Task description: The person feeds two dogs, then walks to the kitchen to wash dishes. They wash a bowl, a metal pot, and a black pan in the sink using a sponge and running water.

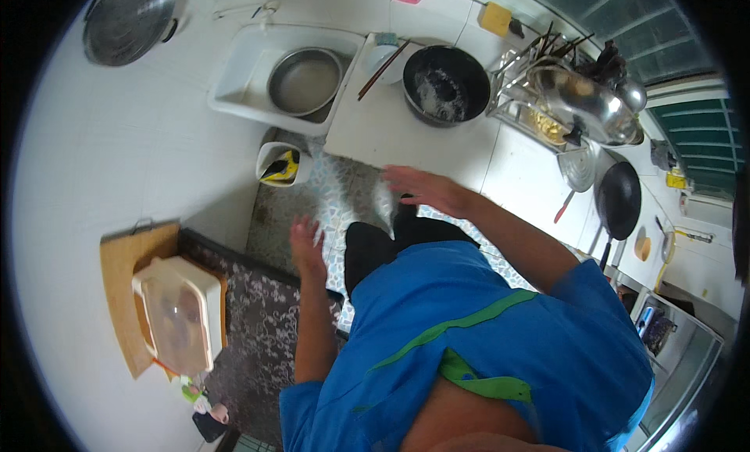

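Observation:
My left hand (307,248) hangs in the air over the floor, fingers apart, with nothing in it. Slightly blurred, my right hand (426,189) is held out past the front edge of the white worktop (375,137), also empty, its fingers spread. On that worktop stands a black pot (448,86) with whitish, foamy liquid inside. Beside it a pair of wooden chopsticks (384,70) rests across a pale bowl (382,62). A round metal basin (306,81) sits in the white sink (239,80), holding cloudy water.
A white bin (282,182) stands on the floor below the sink. Left is a patterned table (258,329) bearing a lidded plastic box (179,317). A metal dish rack (504,103) holds bowls and utensils. A black frying pan (619,193) hangs on the right.

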`<action>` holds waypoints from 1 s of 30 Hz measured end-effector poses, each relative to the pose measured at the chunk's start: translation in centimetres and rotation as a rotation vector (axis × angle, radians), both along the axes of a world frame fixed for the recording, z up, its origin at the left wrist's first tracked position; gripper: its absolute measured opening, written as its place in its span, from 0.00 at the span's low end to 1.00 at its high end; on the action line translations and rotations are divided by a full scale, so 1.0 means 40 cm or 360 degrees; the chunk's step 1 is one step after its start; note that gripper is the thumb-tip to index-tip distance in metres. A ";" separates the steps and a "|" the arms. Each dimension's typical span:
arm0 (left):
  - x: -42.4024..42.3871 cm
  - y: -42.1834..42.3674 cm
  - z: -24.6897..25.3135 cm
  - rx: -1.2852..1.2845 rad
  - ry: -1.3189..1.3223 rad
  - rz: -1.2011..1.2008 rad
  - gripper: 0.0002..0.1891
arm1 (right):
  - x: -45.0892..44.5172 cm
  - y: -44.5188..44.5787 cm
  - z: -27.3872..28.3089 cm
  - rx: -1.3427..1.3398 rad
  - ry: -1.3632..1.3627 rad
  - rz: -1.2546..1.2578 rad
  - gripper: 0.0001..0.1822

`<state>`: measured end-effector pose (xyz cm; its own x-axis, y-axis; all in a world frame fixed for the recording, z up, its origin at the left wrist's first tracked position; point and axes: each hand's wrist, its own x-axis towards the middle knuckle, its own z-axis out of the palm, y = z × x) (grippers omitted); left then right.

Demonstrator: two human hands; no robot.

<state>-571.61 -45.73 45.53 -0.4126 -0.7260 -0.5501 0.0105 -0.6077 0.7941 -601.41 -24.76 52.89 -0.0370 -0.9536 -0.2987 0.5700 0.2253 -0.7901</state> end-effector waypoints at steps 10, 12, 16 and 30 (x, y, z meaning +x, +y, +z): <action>-0.319 -0.653 -0.148 0.0480 0.0540 0.0246 0.29 | -0.126 -0.650 -0.188 0.0656 -0.0114 -0.0067 0.35; -0.419 -0.768 -0.210 0.0455 0.0451 0.0135 0.29 | -0.158 -0.754 -0.268 0.0814 -0.0226 -0.0164 0.34; -0.608 -0.930 -0.314 0.0460 0.0266 -0.0118 0.32 | -0.244 -0.988 -0.421 0.0951 -0.0206 -0.0327 0.29; -0.915 -1.070 -0.564 0.0620 -0.0171 -0.0282 0.33 | -0.471 -1.266 -1.050 0.1271 0.0213 -0.0811 0.10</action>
<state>-608.19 -88.55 22.96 -0.4375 -0.3790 -0.8154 -0.1910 -0.8470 0.4962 -620.23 -75.38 10.89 -0.4725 -0.3297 -0.8174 0.6647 0.4757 -0.5761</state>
